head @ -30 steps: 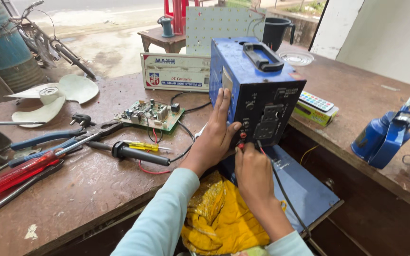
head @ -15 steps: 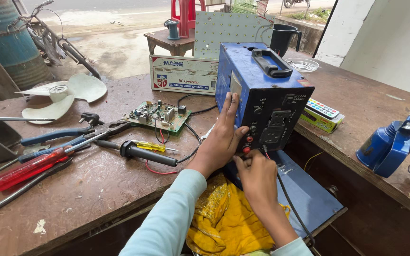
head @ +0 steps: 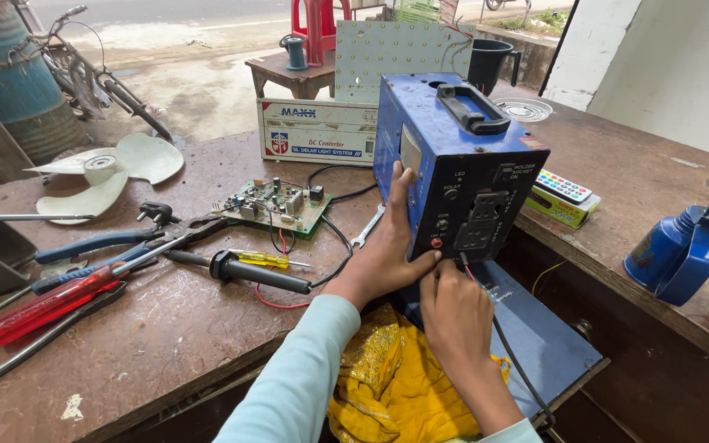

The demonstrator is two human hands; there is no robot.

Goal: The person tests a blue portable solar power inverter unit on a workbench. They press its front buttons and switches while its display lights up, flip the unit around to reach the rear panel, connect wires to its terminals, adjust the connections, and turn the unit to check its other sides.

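A blue metal power box (head: 461, 148) with a black handle stands at the front edge of the brown workbench (head: 166, 344). My left hand (head: 383, 254) lies flat against its left side, thumb hooked onto the front panel near the red terminal, and steadies the box. My right hand (head: 453, 316) is curled just under the front panel, with its fingers closed on a black cable (head: 519, 365) where it meets the box. A thin red wire shows beside it. What the fingertips do is hidden by the hand.
Left of the box lie a green circuit board (head: 276, 205), a soldering iron (head: 248, 269), a spanner (head: 367, 228), pliers (head: 92, 246) and a red screwdriver (head: 43, 303). A white carton (head: 313, 131) stands behind. A remote (head: 564, 187) and a blue oil can (head: 687, 246) are at the right. Yellow cloth (head: 395, 385) lies below.
My left hand slid from the box's front corner onto its left side. My right hand rose to the bottom of the front panel. The view shifted slightly.
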